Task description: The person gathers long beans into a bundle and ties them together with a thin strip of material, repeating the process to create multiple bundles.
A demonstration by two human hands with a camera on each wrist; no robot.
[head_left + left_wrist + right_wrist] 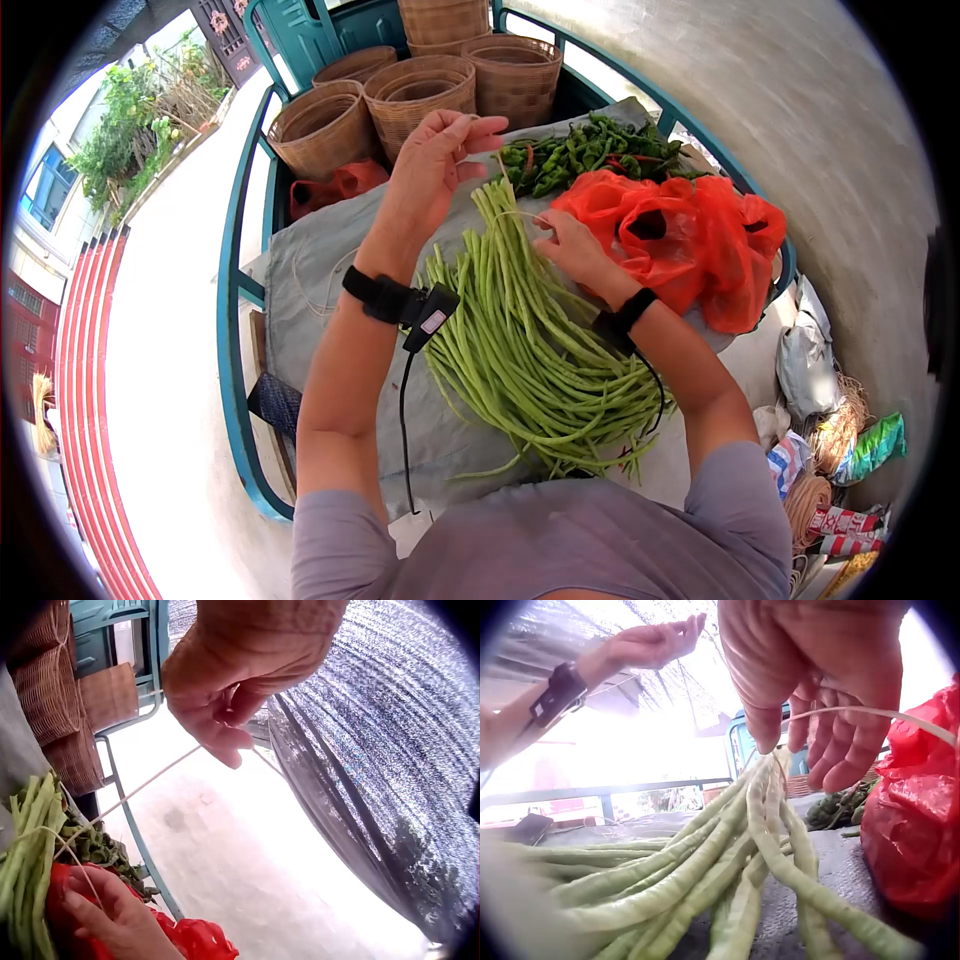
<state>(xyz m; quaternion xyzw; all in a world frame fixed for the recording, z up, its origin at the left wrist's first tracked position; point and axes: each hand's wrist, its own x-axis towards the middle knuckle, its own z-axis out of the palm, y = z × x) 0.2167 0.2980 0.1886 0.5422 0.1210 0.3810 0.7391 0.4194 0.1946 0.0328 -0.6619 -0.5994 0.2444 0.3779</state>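
Observation:
A large bunch of long green beans [535, 340] lies fanned out, its gathered ends pointing away from me. A thin pale tying strand [142, 786] loops round those gathered ends. My left hand [430, 175] is raised above and left of the ends, pinching one length of the strand, which runs taut down to the bunch in the left wrist view. Low at the right side of the bunch, my right hand [580, 252] pinches the other length [870, 710] between thumb and fingers. Each wrist wears a black strap.
Grey cloth [330, 330] covers the cart bed, bounded by teal rails [232, 300]. Woven baskets [420, 90] stand at the back. Green peppers [580, 155] and red plastic bags [680, 240] lie to the right. Sacks and twine [815, 490] sit on the ground at right.

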